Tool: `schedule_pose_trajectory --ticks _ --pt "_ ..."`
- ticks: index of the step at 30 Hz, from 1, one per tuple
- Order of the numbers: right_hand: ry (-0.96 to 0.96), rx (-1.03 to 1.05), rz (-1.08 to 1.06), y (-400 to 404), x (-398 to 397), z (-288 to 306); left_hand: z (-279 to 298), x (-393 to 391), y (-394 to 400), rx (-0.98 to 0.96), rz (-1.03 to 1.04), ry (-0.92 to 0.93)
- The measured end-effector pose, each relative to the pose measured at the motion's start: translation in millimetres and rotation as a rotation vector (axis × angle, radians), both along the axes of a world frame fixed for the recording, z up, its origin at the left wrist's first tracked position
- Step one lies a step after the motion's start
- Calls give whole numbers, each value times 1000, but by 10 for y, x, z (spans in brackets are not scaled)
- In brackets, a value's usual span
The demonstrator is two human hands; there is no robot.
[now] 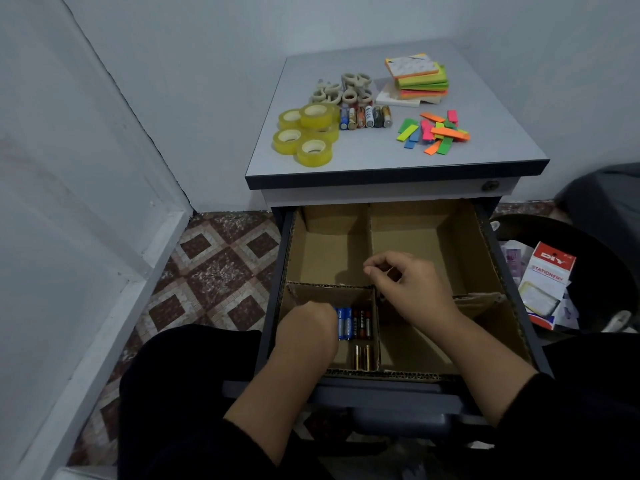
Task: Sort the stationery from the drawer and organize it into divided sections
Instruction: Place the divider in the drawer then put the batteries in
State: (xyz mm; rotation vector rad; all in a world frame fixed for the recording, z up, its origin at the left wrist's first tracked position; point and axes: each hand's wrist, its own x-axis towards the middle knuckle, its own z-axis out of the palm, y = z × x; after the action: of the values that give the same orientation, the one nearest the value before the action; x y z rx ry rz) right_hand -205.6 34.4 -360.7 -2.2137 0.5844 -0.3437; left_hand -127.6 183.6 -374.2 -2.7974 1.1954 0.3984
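Drawer (512,327): we find it pulled open at 6 o'clock of the cabinet top (346,161); a cardboard divider (372,237) splits it into four sections.
Near-left section: we count batteries in drawer (353,322) lying in two short rows, blue and dark ones at 12 o'clock, gold ones (362,356) at 6 o'clock; the other three sections show bare cardboard where visible.
Left hand (308,327): reaches down into the near-left section, just beside the blue batteries; its fingers are hidden behind the back of the hand, so we cannot tell whether they grasp anything.
Right hand (405,282): hovers over the centre crossing of the divider; fingers loosely curled, thumb and forefinger close together; we cannot tell if anything small is pinched between them.
Cabinet top, 9 o'clock: clear tape rolls (304,133) in a cluster; masking tape rolls (343,90) just beyond them at 12 o'clock.
Cabinet top, centre: a row of loose batteries (365,116) not yet filed.
Cabinet top, 3 o'clock: sticky note pads (415,77) stacked at the far corner; coloured flag strips (436,133) scattered nearer.
Step in hand: in our judgement, the battery section is being filled and tidied; the task stands at an early stage.
Next move: we judge that the remaining batteries on top should be fetched and laid parallel to those already placed; this calls for a free hand and a reach toward 12 o'clock; tapes, pads and strips then each need their own section.
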Motion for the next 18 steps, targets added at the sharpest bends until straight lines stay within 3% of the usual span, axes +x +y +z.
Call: schedule_pose_trajectory --ticks 4,10,13,16,18 --pt "-8 -16 13 10 1 -2 47 -9 -19 -39 3 -32" --pt "-142 -77 -30 -45 13 112 408 52 -135 -255 142 21" --pt "-252 -305 -103 -171 109 284 685 156 -264 -523 143 -37" --pt "-278 -465 -213 -374 308 539 889 335 -526 -827 68 -142" --pt "-252 -540 -275 -546 496 727 1010 525 -805 -928 12 -258"
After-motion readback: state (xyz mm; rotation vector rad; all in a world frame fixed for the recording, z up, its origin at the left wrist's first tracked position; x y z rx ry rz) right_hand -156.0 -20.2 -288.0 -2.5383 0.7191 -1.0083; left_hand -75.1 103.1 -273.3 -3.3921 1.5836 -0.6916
